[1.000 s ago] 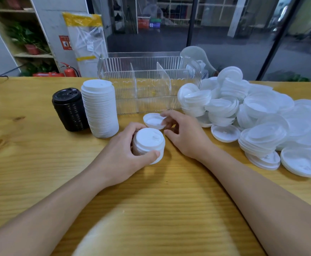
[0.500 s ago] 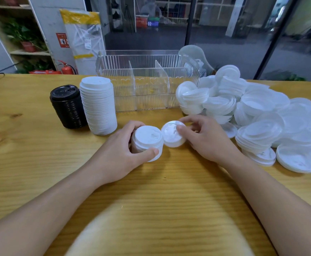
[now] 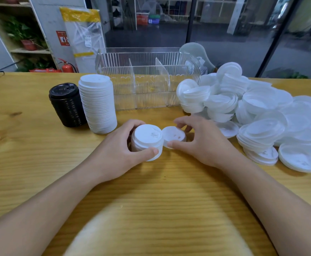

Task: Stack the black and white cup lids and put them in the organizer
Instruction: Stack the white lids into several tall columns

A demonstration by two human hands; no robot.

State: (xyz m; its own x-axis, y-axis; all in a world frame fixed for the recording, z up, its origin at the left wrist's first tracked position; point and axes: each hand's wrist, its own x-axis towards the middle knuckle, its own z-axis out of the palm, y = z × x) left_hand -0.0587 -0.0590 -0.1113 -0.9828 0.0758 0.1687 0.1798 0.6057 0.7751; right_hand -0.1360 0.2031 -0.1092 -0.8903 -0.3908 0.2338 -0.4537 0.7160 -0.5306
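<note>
My left hand (image 3: 119,154) grips a short stack of white lids (image 3: 146,140) standing on the wooden table. Right beside it, my right hand (image 3: 202,143) pinches a single white lid (image 3: 173,135), tilted and touching the stack's right rim. A tall white lid stack (image 3: 98,106) and a black lid stack (image 3: 67,105) stand at the left. Behind them sits the clear ribbed organizer (image 3: 147,89) with dividers; its compartments look empty. A big loose heap of white lids (image 3: 258,115) covers the table's right side.
The wooden table (image 3: 31,145) stretches wide at the left and toward me. Behind the organizer lies a clear plastic piece (image 3: 193,52). A shelf with plants and a red fire extinguisher (image 3: 67,66) stand beyond the table's far edge.
My right hand picked up a single lid from in front of the organizer and brought it left, against the small stack. My left hand kept its grip on that stack.
</note>
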